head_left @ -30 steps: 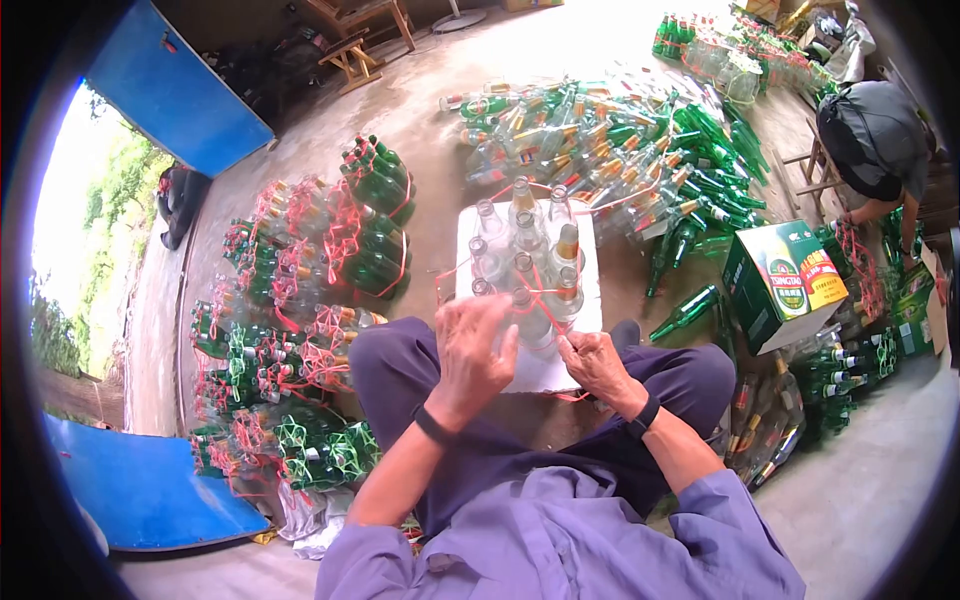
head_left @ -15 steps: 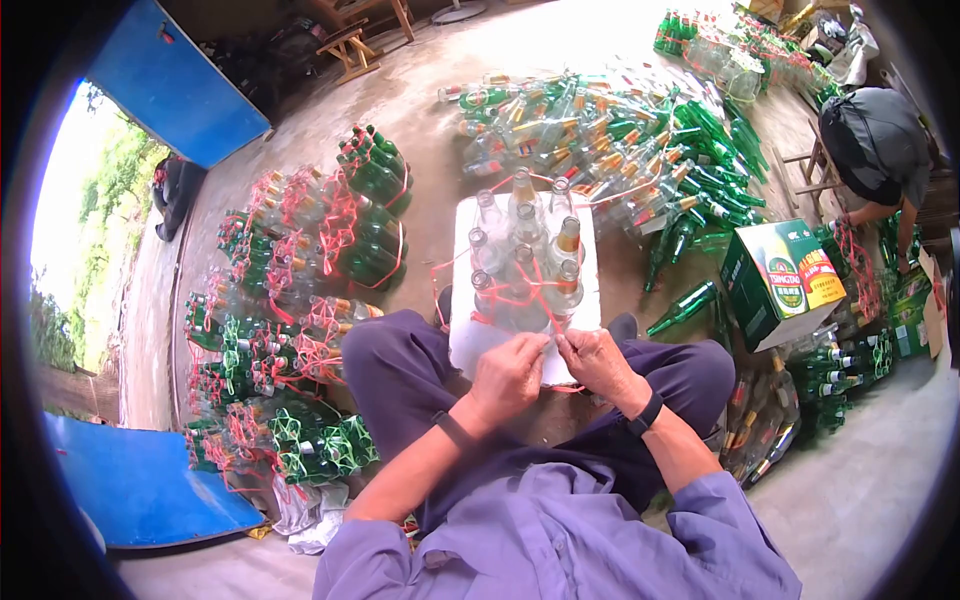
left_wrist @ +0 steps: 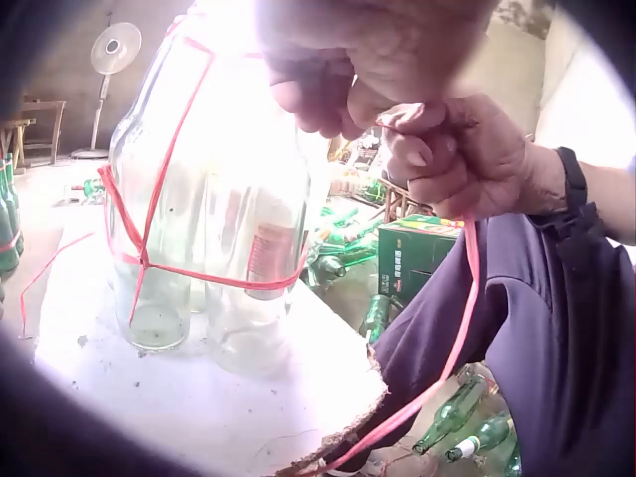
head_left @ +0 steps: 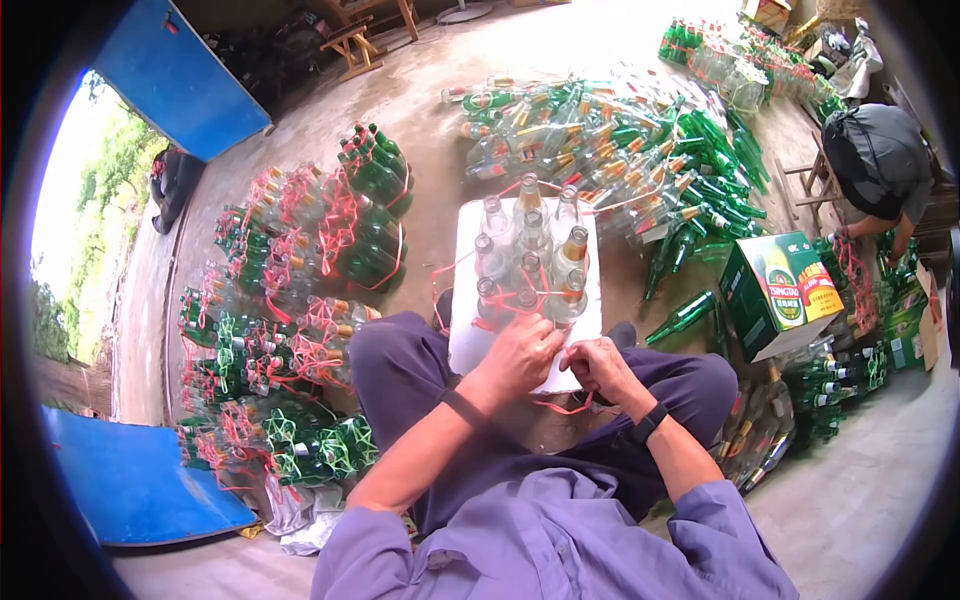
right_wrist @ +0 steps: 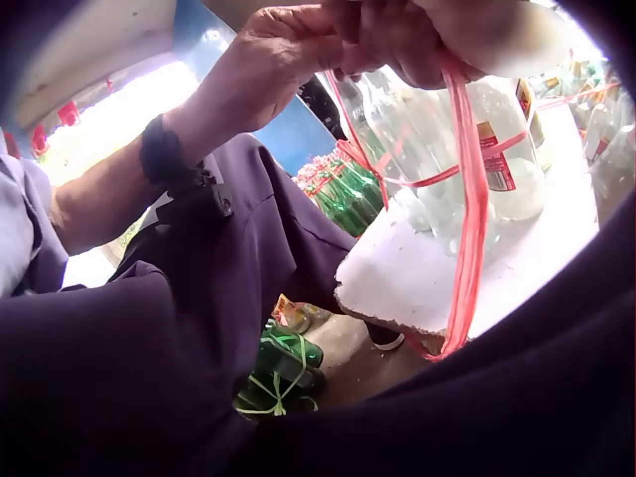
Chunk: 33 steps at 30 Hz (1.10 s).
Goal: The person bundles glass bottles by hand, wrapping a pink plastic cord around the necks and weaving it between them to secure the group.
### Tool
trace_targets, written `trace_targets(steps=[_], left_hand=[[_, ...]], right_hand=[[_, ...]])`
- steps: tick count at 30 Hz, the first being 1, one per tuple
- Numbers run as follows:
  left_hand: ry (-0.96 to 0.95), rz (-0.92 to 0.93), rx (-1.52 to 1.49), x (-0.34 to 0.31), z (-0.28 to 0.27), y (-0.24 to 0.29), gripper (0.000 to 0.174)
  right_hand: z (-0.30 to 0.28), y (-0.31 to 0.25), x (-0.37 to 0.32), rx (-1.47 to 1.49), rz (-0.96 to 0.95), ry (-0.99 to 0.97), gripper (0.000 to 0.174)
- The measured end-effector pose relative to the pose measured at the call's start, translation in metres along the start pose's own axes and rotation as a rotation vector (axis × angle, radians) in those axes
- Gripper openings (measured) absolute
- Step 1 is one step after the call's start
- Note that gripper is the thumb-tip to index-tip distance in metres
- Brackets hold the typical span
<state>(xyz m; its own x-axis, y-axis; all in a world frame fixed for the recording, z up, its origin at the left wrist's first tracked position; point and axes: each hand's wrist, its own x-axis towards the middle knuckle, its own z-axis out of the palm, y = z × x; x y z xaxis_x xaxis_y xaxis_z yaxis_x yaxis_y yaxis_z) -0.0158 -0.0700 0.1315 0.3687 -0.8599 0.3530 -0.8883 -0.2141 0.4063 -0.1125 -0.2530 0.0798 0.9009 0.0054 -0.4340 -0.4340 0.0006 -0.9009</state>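
Grip: left hand [head_left: 518, 358] curled, apparently pinching red twine [right_wrist: 475, 199]; right hand [head_left: 603, 370] closed round twine, beside the left.
Twine: soft, light, flat; takes hold best at its loose length.
Clear bottles [head_left: 532, 235]: upright, grouped just beyond the hands, twine around them; judged slippery, fragile and heavy as a bundle, best supported low around the outer glass.
Bottle label [right_wrist: 497, 159]: red; wording unreadable.
White board [head_left: 468, 340]: beneath the bottles.
Green carton [head_left: 783, 295]: farther right, marked "TSINGTAO"; smaller print illegible.

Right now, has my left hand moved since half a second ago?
Yes: against the white board, your left hand has moved forward, closer to the standing bottles.
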Motion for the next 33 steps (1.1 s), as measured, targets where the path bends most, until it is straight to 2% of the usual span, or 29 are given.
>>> trace_targets(steps=[2,3,4,6,7,8,10,11,12,14,15,17,18,20,24,26,27,29,30,32,33], left_hand=[[-0.016,-0.012,-0.065,-0.005,0.007,-0.003,0.027],[-0.015,-0.014,-0.066,-0.007,0.01,-0.003,0.027],[-0.003,-0.023,-0.065,-0.008,0.014,-0.004,0.019],[0.011,-0.027,-0.073,-0.006,0.016,-0.004,0.014],[0.032,-0.037,-0.105,-0.004,0.014,-0.001,0.015],[0.053,-0.049,-0.133,-0.004,0.013,-0.001,0.016],[0.073,-0.053,-0.138,-0.004,0.017,-0.002,0.017],[0.085,-0.053,-0.147,-0.006,0.019,-0.003,0.018],[0.084,-0.06,-0.149,-0.008,0.019,-0.004,0.018],[0.025,-0.094,-0.11,-0.01,0.021,-0.005,0.022],[0.022,-0.096,-0.117,-0.009,0.02,-0.005,0.022],[0.001,-0.099,-0.165,-0.009,0.017,-0.004,0.025],[0.002,-0.104,-0.17,-0.01,0.018,-0.004,0.025],[-0.008,-0.087,-0.142,-0.011,0.019,-0.004,0.028],[-0.032,-0.062,-0.124,-0.014,0.016,0.0,0.029],[-0.017,-0.086,-0.111,-0.015,0.015,0.002,0.03],[-0.013,-0.085,-0.107,-0.017,0.017,0.002,0.03],[0.034,-0.091,-0.15,-0.018,0.018,0.001,0.032],[0.037,-0.09,-0.145,-0.017,0.016,0.003,0.032],[0.078,-0.107,-0.2,-0.014,0.011,0.007,0.011],[0.077,-0.103,-0.197,-0.015,0.01,0.009,0.011]], right_hand=[[-0.001,0.014,0.009,0.452,0.298,0.04,0.029],[0.002,0.033,0.02,0.461,0.361,0.11,0.032],[0.003,0.05,0.03,0.462,0.362,0.113,0.032],[0.0,0.085,0.049,0.815,0.486,-0.186,0.031],[-0.002,0.11,0.063,0.973,0.503,-0.283,0.024],[0.002,0.116,0.068,0.966,0.507,-0.283,0.024],[0.023,0.115,0.082,0.652,0.291,-0.046,0.019],[0.032,0.091,0.069,0.63,0.088,-0.044,0.015],[0.032,0.09,0.071,0.63,0.095,-0.047,0.015],[0.03,0.087,0.073,-0.079,-0.329,-0.112,0.041],[0.033,0.073,0.069,-0.078,-0.321,-0.11,0.041],[0.044,0.035,0.057,0.653,0.2,0.044,0.04],[0.043,0.04,0.059,0.65,0.207,0.043,0.04],[0.041,0.058,0.068,1.077,0.35,0.08,0.023],[0.04,0.094,0.085,1.0,0.302,0.095,0.022],[0.038,0.104,0.096,1.089,0.264,0.014,0.023],[0.038,0.111,0.097,1.086,0.261,0.011,0.023],[0.039,0.118,0.095,0.239,-0.235,0.062,0.024],[0.039,0.099,0.086,0.237,-0.24,0.06,0.024],[0.042,0.04,0.053,0.045,-0.079,0.113,0.042],[0.04,0.064,0.061,0.047,-0.083,0.116,0.042]])
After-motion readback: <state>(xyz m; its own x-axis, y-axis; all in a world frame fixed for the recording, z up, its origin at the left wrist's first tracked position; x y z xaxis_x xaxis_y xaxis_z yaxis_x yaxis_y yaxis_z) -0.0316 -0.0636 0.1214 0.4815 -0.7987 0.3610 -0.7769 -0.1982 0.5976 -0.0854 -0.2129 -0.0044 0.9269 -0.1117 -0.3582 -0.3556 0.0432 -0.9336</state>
